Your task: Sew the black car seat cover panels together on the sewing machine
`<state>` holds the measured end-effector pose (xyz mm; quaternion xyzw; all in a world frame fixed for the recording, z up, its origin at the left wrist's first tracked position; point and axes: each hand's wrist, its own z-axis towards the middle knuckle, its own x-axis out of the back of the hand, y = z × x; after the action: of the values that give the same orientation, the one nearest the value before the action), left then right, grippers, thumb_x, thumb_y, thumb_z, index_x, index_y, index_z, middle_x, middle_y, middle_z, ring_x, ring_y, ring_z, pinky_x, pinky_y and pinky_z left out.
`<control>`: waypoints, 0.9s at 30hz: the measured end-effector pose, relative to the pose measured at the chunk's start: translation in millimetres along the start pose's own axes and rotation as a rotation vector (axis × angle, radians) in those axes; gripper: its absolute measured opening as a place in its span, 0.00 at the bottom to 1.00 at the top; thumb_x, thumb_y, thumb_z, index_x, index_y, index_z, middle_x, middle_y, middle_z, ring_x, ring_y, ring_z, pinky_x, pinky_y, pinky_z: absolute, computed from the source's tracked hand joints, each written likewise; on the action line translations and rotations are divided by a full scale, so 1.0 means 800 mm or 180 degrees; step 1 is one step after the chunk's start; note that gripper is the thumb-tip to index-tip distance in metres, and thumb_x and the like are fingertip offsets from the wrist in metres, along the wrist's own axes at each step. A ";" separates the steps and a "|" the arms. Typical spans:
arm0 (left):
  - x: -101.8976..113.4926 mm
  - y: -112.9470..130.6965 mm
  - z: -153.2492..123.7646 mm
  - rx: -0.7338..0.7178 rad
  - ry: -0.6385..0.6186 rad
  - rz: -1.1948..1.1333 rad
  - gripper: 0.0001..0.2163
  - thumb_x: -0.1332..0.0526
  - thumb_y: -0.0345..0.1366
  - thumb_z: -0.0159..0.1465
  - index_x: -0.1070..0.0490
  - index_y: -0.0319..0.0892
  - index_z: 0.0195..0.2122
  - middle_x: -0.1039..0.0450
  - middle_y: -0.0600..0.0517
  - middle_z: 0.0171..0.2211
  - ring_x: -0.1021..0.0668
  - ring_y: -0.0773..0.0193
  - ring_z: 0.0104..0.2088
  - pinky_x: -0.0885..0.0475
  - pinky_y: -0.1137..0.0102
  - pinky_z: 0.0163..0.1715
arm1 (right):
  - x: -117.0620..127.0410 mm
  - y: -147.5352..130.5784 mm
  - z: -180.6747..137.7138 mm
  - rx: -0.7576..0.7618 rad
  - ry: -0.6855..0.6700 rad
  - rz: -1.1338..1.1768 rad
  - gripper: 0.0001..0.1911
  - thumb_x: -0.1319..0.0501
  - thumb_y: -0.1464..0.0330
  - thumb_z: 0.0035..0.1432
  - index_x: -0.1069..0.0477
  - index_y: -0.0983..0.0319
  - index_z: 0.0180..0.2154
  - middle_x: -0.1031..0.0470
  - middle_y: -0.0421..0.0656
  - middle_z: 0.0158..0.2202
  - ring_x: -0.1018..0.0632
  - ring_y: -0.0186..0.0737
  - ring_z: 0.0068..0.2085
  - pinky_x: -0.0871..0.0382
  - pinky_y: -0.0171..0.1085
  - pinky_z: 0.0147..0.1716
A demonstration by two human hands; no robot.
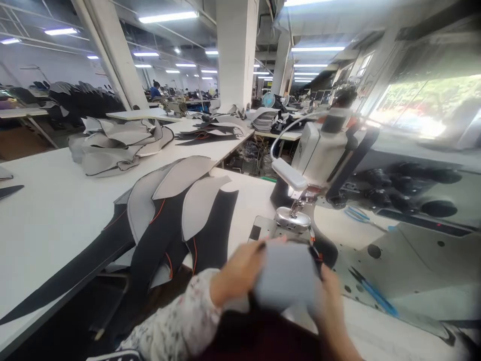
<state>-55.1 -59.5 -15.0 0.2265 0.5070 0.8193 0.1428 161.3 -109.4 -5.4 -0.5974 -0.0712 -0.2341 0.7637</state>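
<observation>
Between my two hands is a grey fabric piece with dark edges, smeared by motion, just in front of the sewing machine. My left hand grips its left side with the fingers closed. On the right side, my right hand is closed on the same piece, its fingers partly blurred. The metal presser area of the machine stands just beyond the fabric. To my left, several cut panels in grey and black with orange stitching overlap on the white table.
Blue-handled scissors lie on the machine bed at right, with blue thread snips farther back. A pile of grey pieces sits on the table at left. More stacked panels lie behind. A person sits far back.
</observation>
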 end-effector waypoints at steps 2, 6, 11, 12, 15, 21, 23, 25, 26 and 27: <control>0.018 -0.023 -0.001 0.0423 0.0082 -0.0414 0.24 0.51 0.49 0.76 0.20 0.39 0.51 0.17 0.40 0.49 0.16 0.48 0.52 0.24 0.50 0.60 | 0.000 0.003 0.007 -0.0621 -0.0111 0.0870 0.08 0.41 0.66 0.47 0.24 0.61 0.26 0.27 0.38 0.23 0.28 0.37 0.26 0.31 0.33 0.25; 0.021 -0.055 0.006 0.0880 0.0342 -0.0765 0.28 0.53 0.51 0.77 0.24 0.33 0.56 0.17 0.37 0.48 0.14 0.50 0.45 0.17 0.57 0.48 | -0.015 0.005 0.023 -0.1656 -0.0489 0.2251 0.10 0.33 0.64 0.43 0.24 0.62 0.29 0.27 0.41 0.24 0.29 0.37 0.23 0.32 0.34 0.24; 0.017 -0.041 0.036 0.0310 0.1049 0.0099 0.26 0.44 0.45 0.76 0.43 0.48 0.73 0.40 0.46 0.72 0.36 0.53 0.72 0.38 0.56 0.73 | -0.025 -0.006 0.053 -0.1777 -0.0343 0.2253 0.25 0.21 0.55 0.43 0.20 0.64 0.37 0.20 0.45 0.30 0.23 0.40 0.30 0.24 0.37 0.34; 0.019 -0.037 0.042 -0.0071 0.1113 0.0710 0.31 0.41 0.44 0.74 0.48 0.49 0.75 0.46 0.46 0.75 0.43 0.51 0.75 0.44 0.53 0.75 | -0.026 -0.006 0.059 -0.1811 -0.0174 0.2173 0.25 0.20 0.55 0.41 0.20 0.64 0.36 0.20 0.44 0.30 0.22 0.39 0.30 0.24 0.36 0.33; 0.017 -0.035 0.060 -0.1056 0.0374 0.2195 0.42 0.33 0.45 0.68 0.55 0.41 0.76 0.50 0.40 0.76 0.53 0.45 0.77 0.55 0.45 0.76 | -0.027 0.003 0.073 -0.1885 0.0172 0.1972 0.27 0.19 0.55 0.38 0.20 0.65 0.36 0.19 0.44 0.32 0.22 0.39 0.31 0.24 0.34 0.32; -0.009 -0.073 0.083 -0.1761 -0.0109 0.2444 0.24 0.41 0.37 0.73 0.39 0.33 0.67 0.29 0.39 0.65 0.35 0.56 0.72 0.47 0.57 0.76 | -0.017 0.018 0.078 -0.2212 -0.0060 0.1911 0.33 0.19 0.54 0.37 0.20 0.66 0.42 0.17 0.49 0.38 0.18 0.47 0.37 0.21 0.39 0.37; -0.013 -0.075 0.084 -0.1921 -0.0021 0.2436 0.24 0.41 0.38 0.73 0.39 0.32 0.67 0.27 0.39 0.63 0.34 0.55 0.72 0.45 0.56 0.75 | -0.012 0.016 0.076 -0.2261 -0.0228 0.2048 0.34 0.19 0.53 0.37 0.21 0.66 0.43 0.17 0.50 0.39 0.18 0.50 0.39 0.20 0.42 0.39; -0.013 -0.069 0.084 -0.2015 0.0026 0.2440 0.24 0.41 0.36 0.73 0.39 0.32 0.68 0.26 0.39 0.62 0.34 0.55 0.71 0.43 0.54 0.75 | -0.010 0.013 0.074 -0.2123 -0.0230 0.2058 0.33 0.20 0.53 0.40 0.21 0.66 0.44 0.17 0.51 0.41 0.17 0.52 0.39 0.19 0.45 0.40; -0.013 -0.066 0.084 -0.2029 0.0036 0.2448 0.23 0.42 0.35 0.73 0.39 0.33 0.67 0.26 0.39 0.62 0.33 0.55 0.71 0.43 0.53 0.75 | -0.010 0.012 0.073 -0.2025 -0.0156 0.2014 0.33 0.21 0.53 0.41 0.21 0.65 0.45 0.17 0.51 0.41 0.17 0.53 0.40 0.19 0.45 0.40; -0.012 -0.063 0.084 -0.2027 0.0036 0.2453 0.22 0.42 0.34 0.73 0.38 0.33 0.66 0.26 0.39 0.62 0.32 0.54 0.70 0.42 0.53 0.75 | -0.010 0.012 0.072 -0.1924 -0.0048 0.1950 0.32 0.21 0.53 0.43 0.21 0.64 0.46 0.17 0.51 0.42 0.17 0.53 0.41 0.19 0.45 0.40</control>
<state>-12.0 9.8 -36.4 0.3380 0.1119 0.9278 -0.1110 168.6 -51.2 -0.9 -0.7895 0.1757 -0.0024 0.5880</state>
